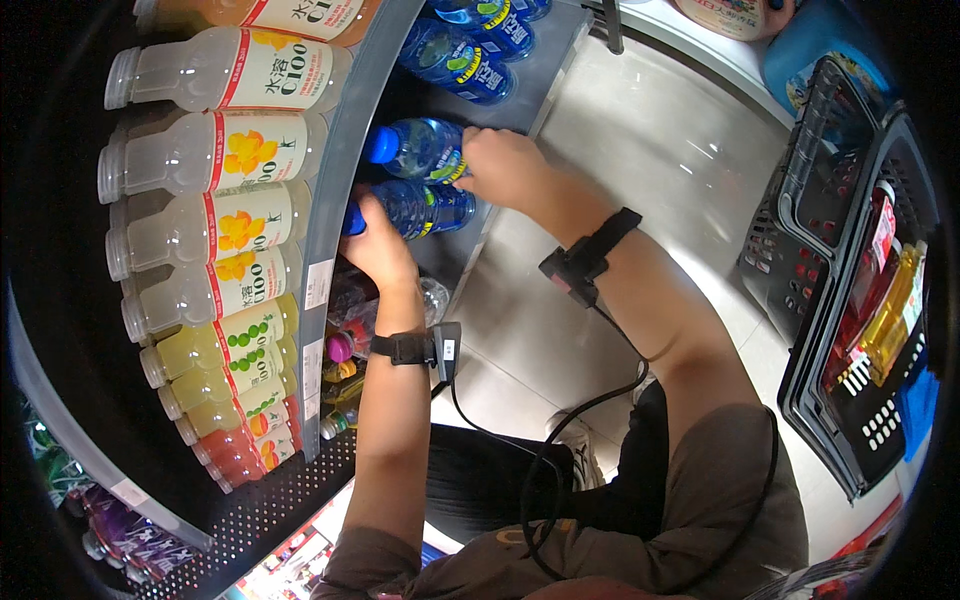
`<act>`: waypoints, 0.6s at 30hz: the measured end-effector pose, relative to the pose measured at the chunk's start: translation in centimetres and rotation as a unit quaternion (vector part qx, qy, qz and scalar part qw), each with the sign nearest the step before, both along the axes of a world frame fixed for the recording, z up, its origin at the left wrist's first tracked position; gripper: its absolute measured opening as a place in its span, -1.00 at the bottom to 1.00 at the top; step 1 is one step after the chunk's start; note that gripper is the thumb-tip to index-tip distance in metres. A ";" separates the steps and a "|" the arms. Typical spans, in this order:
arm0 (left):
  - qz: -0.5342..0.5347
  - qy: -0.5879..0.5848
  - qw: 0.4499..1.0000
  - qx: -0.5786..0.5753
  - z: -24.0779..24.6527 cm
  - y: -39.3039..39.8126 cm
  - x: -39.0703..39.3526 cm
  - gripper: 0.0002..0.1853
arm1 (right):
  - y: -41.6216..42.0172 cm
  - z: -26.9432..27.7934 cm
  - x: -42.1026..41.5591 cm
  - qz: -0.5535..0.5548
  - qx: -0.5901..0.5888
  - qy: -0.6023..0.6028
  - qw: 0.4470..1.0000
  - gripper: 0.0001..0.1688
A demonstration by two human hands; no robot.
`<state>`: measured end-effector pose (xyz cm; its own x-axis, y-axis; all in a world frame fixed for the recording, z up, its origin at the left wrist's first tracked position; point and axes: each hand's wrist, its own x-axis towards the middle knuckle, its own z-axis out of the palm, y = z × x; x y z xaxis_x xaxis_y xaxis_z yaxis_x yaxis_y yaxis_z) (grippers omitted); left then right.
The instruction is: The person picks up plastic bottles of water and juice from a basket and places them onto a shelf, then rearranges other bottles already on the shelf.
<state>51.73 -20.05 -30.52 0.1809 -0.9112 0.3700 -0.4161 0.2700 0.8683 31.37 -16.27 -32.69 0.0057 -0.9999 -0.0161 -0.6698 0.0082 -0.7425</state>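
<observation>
On the lower shelf, my left hand (381, 244) is closed around the neck of a blue-capped drink bottle (429, 208), just below its cap. Beside it stands another blue bottle (424, 148), whose lower part my right hand (501, 166) grips from the aisle side. The fingertips of both hands are partly hidden by the bottles. More blue bottles (459, 64) stand farther along the same shelf. Black straps with small devices and cables are on both wrists.
A grey shelf edge (330, 202) with price tags bears a row of juice bottles (259, 150) above. Clear bottles, one with a pink cap (340, 346), lie nearer me. Black plastic baskets (806, 300) with bottles stand at the right on the tiled floor (675, 142).
</observation>
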 end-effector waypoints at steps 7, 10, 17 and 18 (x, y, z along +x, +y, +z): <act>0.016 0.010 1.000 0.011 0.5 0.5 -0.7 -0.47 | -2.6 -2.5 2.8 -0.117 -0.049 -0.040 0.991 -0.47; 0.024 0.001 0.999 0.025 0.3 0.2 -0.1 -0.51 | -4.6 -2.5 3.2 -0.097 -0.045 -0.062 0.992 -0.46; 0.002 -0.020 0.998 0.067 0.7 0.5 -0.1 -0.53 | -12.1 -4.3 6.1 -0.101 0.020 -0.066 0.992 -0.60; 0.013 -0.037 0.998 0.057 0.8 0.7 0.1 -0.53 | -13.0 -4.2 6.5 -0.095 0.034 -0.074 0.992 -0.59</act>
